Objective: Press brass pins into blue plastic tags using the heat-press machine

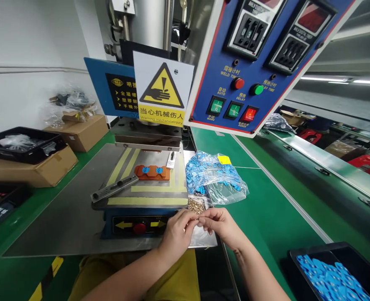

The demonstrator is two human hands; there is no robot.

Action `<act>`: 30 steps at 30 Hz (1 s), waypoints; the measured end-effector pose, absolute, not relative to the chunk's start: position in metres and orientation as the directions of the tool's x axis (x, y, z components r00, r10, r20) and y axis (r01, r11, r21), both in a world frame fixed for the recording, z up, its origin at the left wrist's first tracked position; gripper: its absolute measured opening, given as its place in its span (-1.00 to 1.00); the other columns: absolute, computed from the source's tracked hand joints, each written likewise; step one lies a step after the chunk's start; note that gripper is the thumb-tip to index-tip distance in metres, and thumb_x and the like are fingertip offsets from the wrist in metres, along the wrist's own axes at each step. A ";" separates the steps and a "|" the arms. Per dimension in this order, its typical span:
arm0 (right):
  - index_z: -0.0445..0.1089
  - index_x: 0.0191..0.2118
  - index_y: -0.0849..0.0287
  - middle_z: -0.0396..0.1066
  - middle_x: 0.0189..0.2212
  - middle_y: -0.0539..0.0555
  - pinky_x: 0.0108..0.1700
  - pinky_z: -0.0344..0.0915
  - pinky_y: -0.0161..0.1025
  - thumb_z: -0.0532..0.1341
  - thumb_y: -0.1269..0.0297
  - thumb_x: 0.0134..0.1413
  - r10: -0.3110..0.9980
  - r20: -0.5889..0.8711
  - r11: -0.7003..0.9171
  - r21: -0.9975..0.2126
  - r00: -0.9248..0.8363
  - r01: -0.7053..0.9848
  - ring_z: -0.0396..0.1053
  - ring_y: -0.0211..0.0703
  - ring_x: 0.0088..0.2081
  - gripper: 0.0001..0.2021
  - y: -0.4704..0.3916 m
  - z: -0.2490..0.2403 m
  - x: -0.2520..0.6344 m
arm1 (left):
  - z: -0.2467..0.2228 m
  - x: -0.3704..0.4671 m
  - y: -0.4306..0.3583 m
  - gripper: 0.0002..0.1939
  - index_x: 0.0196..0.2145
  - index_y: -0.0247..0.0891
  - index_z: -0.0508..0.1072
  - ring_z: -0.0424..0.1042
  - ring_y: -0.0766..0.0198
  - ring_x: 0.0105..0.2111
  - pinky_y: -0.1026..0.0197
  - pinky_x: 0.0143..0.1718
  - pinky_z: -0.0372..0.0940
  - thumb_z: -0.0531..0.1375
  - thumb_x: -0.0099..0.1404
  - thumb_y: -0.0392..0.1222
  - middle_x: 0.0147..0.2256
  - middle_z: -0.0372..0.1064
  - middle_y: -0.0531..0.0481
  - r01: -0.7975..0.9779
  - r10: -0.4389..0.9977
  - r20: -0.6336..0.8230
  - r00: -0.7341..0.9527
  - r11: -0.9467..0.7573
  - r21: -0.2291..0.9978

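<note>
My left hand and my right hand meet fingertip to fingertip in front of the machine, both closed in a pinch. Whatever lies between the fingers is too small to make out. Just beyond them is a pile of small brass-coloured pieces. Behind that pile, a clear plastic bag holds many blue plastic parts. On the machine's metal plate, an orange fixture carries two small blue parts. A metal bar lies aslant beside the fixture.
The press head hangs above the plate, with a warning sign over it. A blue control panel juts out at upper right. At lower right sits a black bin of blue parts. Cardboard boxes stand at left.
</note>
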State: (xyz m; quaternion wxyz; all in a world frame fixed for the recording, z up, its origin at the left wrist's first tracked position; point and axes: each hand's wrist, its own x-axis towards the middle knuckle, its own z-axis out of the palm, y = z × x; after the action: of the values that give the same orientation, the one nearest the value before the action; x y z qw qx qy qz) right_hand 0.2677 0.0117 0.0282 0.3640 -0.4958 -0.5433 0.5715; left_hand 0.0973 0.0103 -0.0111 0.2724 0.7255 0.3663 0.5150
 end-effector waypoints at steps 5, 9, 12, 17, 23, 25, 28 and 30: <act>0.59 -0.35 0.16 0.53 -0.43 0.11 -0.46 0.21 -0.32 0.37 0.06 -0.06 0.962 -0.128 -0.129 -0.992 -0.240 0.010 0.31 -0.28 -0.47 -0.74 0.007 0.037 0.259 | -0.007 0.086 0.007 -0.90 -0.29 -0.22 0.48 0.47 0.32 -0.40 0.35 -0.36 0.35 0.15 0.30 -0.29 -0.37 0.50 0.02 0.116 0.879 0.460 0.124 -0.473 0.873; 0.59 -0.34 0.17 0.50 -0.49 0.10 -0.46 0.23 -0.30 0.38 0.06 -0.08 0.981 -0.085 -0.079 -0.996 -0.174 0.043 0.31 -0.25 -0.47 -0.73 0.006 0.037 0.250 | -0.004 0.070 0.002 -0.87 -0.23 -0.20 0.45 0.50 0.33 -0.37 0.38 -0.35 0.36 0.10 0.36 -0.20 -0.36 0.52 0.02 0.037 0.907 0.386 0.168 -0.397 0.917; 0.59 -0.29 0.11 0.51 -0.45 0.08 -0.40 0.29 -0.26 0.36 0.07 -0.05 0.996 0.038 0.050 -0.988 -0.085 0.144 0.36 -0.20 -0.43 -0.75 0.019 0.036 0.238 | -0.001 0.055 -0.004 -0.83 -0.19 -0.21 0.39 0.51 0.31 -0.31 0.37 -0.30 0.37 0.04 0.40 -0.14 -0.31 0.52 -0.02 0.044 0.914 0.349 0.207 -0.365 0.930; 0.57 -0.29 0.06 0.52 -0.29 0.11 -0.24 0.35 -0.18 0.25 0.15 0.10 0.893 0.433 0.444 -0.806 -0.123 0.391 0.44 -0.09 -0.23 -0.82 0.072 0.045 0.190 | 0.001 0.029 -0.013 -0.80 -0.18 -0.20 0.33 0.51 0.29 -0.22 0.33 -0.19 0.38 -0.04 0.44 -0.11 -0.21 0.51 -0.08 0.053 0.925 0.327 0.192 -0.342 0.938; 0.56 -0.23 0.10 0.51 -0.22 0.13 -0.10 0.35 -0.10 0.13 0.30 0.21 0.736 0.607 0.617 -0.418 -0.300 0.667 0.40 -0.05 -0.18 -0.78 0.134 0.051 0.143 | -0.010 -0.010 -0.021 -0.82 -0.20 -0.18 0.36 0.52 0.33 -0.25 0.40 -0.21 0.38 -0.01 0.43 -0.16 -0.25 0.51 -0.01 0.047 0.929 0.354 0.106 -0.360 0.932; 0.56 -0.21 0.11 0.51 -0.20 0.13 -0.09 0.35 -0.09 0.11 0.35 0.22 0.706 0.612 0.612 -0.273 -0.357 0.742 0.36 -0.02 -0.14 -0.76 0.143 0.048 0.139 | -0.015 -0.023 -0.022 -0.84 -0.22 -0.17 0.40 0.52 0.36 -0.30 0.44 -0.26 0.36 0.03 0.41 -0.21 -0.31 0.51 0.03 0.089 0.918 0.389 0.078 -0.395 0.914; 0.55 -0.18 0.13 0.50 -0.17 0.13 -0.11 0.35 -0.12 0.08 0.39 0.25 0.672 0.612 0.602 -0.124 -0.417 0.789 0.33 -0.01 -0.12 -0.74 0.146 0.044 0.137 | -0.019 -0.040 -0.022 -0.86 -0.25 -0.15 0.43 0.50 0.40 -0.37 0.49 -0.33 0.34 0.08 0.37 -0.29 -0.36 0.49 0.08 0.170 0.880 0.475 0.022 -0.471 0.866; 0.53 -0.15 0.14 0.50 -0.16 0.12 -0.12 0.35 -0.13 0.08 0.41 0.25 0.649 0.621 0.597 -0.058 -0.439 0.800 0.32 -0.01 -0.12 -0.73 0.145 0.042 0.137 | -0.016 -0.049 -0.020 -0.86 -0.26 -0.15 0.44 0.49 0.41 -0.38 0.49 -0.34 0.33 0.12 0.34 -0.34 -0.36 0.48 0.10 0.220 0.841 0.541 -0.013 -0.525 0.822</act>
State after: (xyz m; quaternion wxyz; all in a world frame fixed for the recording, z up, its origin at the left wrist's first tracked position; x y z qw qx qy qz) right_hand 0.1367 0.1447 0.0420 0.3069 -0.4316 -0.8393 -0.1231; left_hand -0.0487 -0.0198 -0.0157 0.2665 0.6502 0.4080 0.5829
